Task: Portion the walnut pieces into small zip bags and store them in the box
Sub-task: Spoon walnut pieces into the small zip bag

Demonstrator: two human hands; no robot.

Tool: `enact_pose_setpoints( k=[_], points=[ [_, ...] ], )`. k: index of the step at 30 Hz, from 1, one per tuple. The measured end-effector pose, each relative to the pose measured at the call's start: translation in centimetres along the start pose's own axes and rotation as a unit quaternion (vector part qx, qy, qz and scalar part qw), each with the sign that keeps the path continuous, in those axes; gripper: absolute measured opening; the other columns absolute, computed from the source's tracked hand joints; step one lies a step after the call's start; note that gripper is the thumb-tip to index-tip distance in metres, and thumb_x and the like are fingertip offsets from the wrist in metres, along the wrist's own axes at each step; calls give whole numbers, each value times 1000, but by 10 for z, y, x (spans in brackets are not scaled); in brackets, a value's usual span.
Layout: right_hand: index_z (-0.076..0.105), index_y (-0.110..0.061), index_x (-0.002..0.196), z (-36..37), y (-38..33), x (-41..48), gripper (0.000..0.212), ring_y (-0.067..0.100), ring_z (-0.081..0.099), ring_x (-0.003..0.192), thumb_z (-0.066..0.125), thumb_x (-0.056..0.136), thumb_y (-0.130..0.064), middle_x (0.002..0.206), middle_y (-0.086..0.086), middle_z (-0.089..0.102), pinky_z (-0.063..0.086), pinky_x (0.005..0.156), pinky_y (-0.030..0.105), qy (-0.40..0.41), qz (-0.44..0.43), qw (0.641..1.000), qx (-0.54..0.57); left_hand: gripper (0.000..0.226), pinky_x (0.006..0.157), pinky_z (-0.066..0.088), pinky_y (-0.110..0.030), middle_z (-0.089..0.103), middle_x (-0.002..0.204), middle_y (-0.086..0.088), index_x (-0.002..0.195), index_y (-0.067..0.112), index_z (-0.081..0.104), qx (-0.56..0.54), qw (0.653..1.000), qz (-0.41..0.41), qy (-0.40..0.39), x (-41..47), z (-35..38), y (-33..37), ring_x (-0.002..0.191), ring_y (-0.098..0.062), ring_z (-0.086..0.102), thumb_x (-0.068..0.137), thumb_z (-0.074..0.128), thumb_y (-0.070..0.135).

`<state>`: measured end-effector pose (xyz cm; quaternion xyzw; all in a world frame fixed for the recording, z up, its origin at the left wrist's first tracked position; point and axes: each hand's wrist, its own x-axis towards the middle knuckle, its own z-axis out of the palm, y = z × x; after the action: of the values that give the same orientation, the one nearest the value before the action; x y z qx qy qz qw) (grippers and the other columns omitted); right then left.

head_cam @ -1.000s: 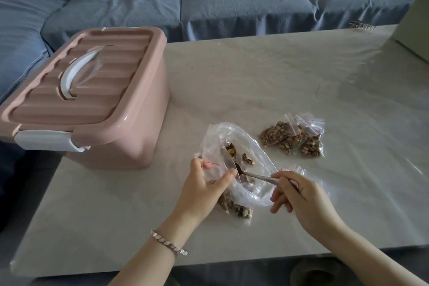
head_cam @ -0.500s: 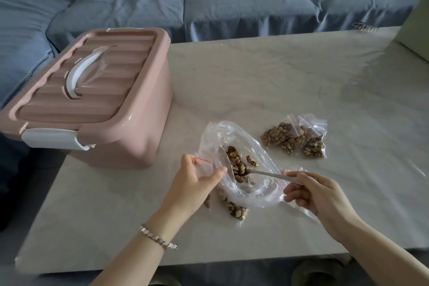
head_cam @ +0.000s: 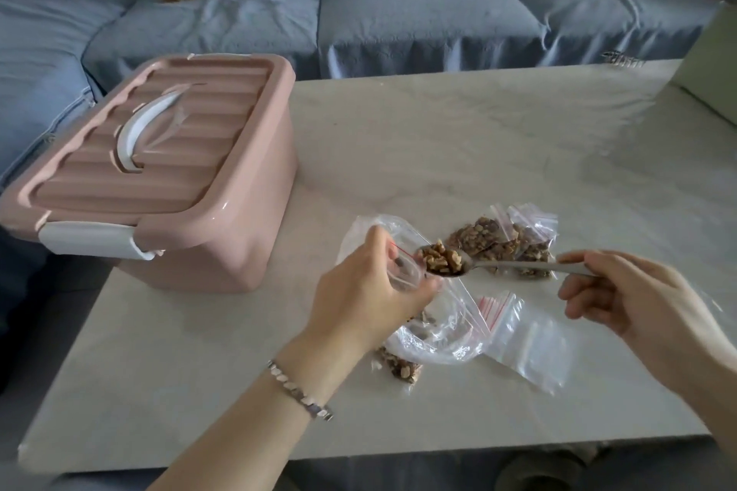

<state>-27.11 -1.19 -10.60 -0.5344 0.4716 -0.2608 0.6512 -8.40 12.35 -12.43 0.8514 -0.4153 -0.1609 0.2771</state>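
My left hand pinches a small clear zip bag with a red strip, holding its mouth open above the table. My right hand grips the handle of a metal spoon. The spoon's bowl is heaped with walnut pieces and hovers right at the small bag's mouth. Below lies the large clear bag with walnut pieces left in it. Filled small zip bags lie in a pile behind the spoon. The pink box stands at the left with its lid shut.
Several unfilled zip bags lie flat right of the large bag. One filled small bag lies partly under the large bag. The marble table meets a blue sofa behind it. A pale green object stands at the far right.
The spoon has come up out of the large bag loaded with walnut pieces. My left hand has lifted the small zip bag off the large bag to meet it.
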Motion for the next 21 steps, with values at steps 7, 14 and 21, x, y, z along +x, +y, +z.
enact_pose_setpoints(
  k=[7, 14, 21],
  points=[
    [60, -3, 80, 2, -40, 2, 28, 13, 54, 34, 37, 95, -8, 46, 8, 61, 36, 37, 15, -30, -43, 997, -62, 44, 59, 40, -17, 57, 83, 12, 89, 25, 37, -21, 998, 42, -36, 6, 26, -12, 66, -2, 57, 74, 66, 55],
    [60, -2, 76, 23, -44, 2, 28, 16, 54, 34, 38, 94, -4, 46, 9, 60, 30, 35, 16, -74, -58, 986, -141, 44, 60, 39, -12, 60, 76, 13, 89, 29, 40, -54, 997, 45, -22, 5, 26, -20, 67, 3, 54, 70, 70, 55],
    [63, -20, 77, 42, -49, -14, 25, 12, 64, 46, 44, 93, -18, 62, 0, 68, 39, 45, 12, -129, -253, 902, -325, 47, 58, 39, -15, 55, 71, 16, 91, 26, 38, -84, 996, 32, -20, 5, 29, -22, 64, 3, 52, 71, 69, 55]
  ],
)
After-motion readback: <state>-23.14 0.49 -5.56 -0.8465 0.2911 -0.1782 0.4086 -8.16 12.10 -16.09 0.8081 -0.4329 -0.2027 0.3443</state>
